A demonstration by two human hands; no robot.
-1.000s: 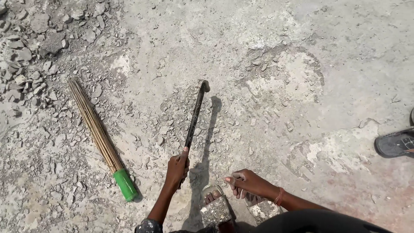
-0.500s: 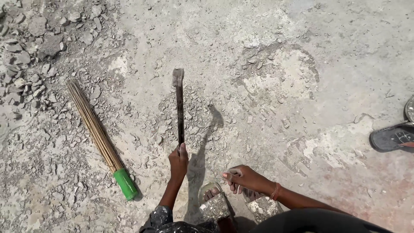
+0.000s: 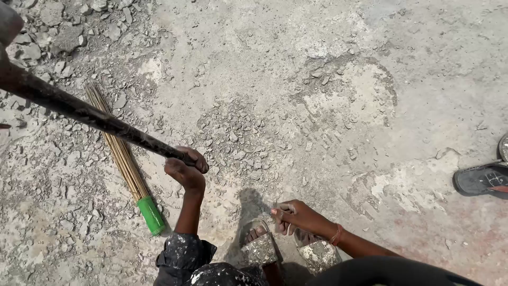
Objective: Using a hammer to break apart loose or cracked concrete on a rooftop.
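My left hand [image 3: 186,168] grips the end of a long dark hammer handle [image 3: 90,114]. The handle rises up and to the left, close to the camera, and its blurred head [image 3: 8,24] fills the top left corner. My right hand [image 3: 297,216] rests low by my dusty sandalled feet [image 3: 260,248], fingers curled together at the ground; I cannot tell whether something small is pinched in them. A patch of crushed stone chips [image 3: 235,139] lies on the concrete just beyond both hands.
A stick broom [image 3: 119,148] with a green grip [image 3: 151,215] lies on the ground left of my left arm. Loose rubble [image 3: 58,32] is heaped at the upper left. Another person's dark sandal [image 3: 482,180] sits at the right edge.
The hammer has swung up from the stone chips, over to the left and toward the camera. My left hand rose with it. My right hand stayed by my feet.
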